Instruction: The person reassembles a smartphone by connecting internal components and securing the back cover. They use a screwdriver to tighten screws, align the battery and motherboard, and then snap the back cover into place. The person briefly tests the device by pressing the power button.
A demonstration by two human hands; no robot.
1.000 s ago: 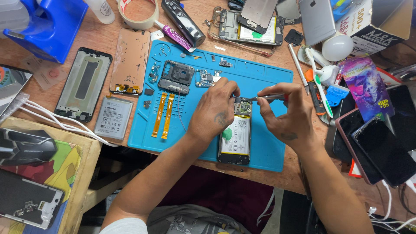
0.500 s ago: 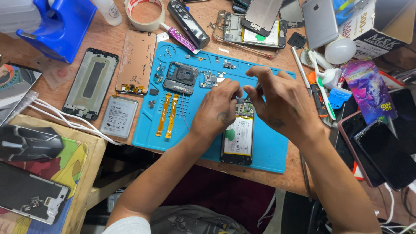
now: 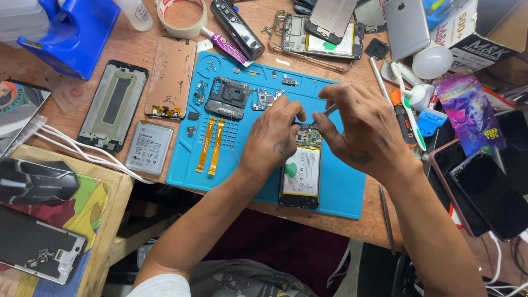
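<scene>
Two hands: both over the blue mat's centre, meeting at the opened phone's top end.
table point(image 3: 385, 217): wooden, cluttered.
mat point(image 3: 341, 190): blue.
opened phone point(image 3: 300, 176): long axis 12–6, at 6 o'clock from both hands.
left hand point(image 3: 272, 137): nearer, fingertips curled, pressed on phone's top edge.
right hand point(image 3: 363, 129): fingers bunched, pinching thin metal tool point(image 3: 329, 110), tip at 9 o'clock.

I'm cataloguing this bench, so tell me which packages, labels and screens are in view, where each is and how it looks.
Box: top right corner, white and brown cardboard.
Pouch: right of the mat, purple, glossy.
Battery: left of the mat, grey, labelled.
Dark screens: right edge, black, unlit.
Tube: above the mat, purple label.
</scene>
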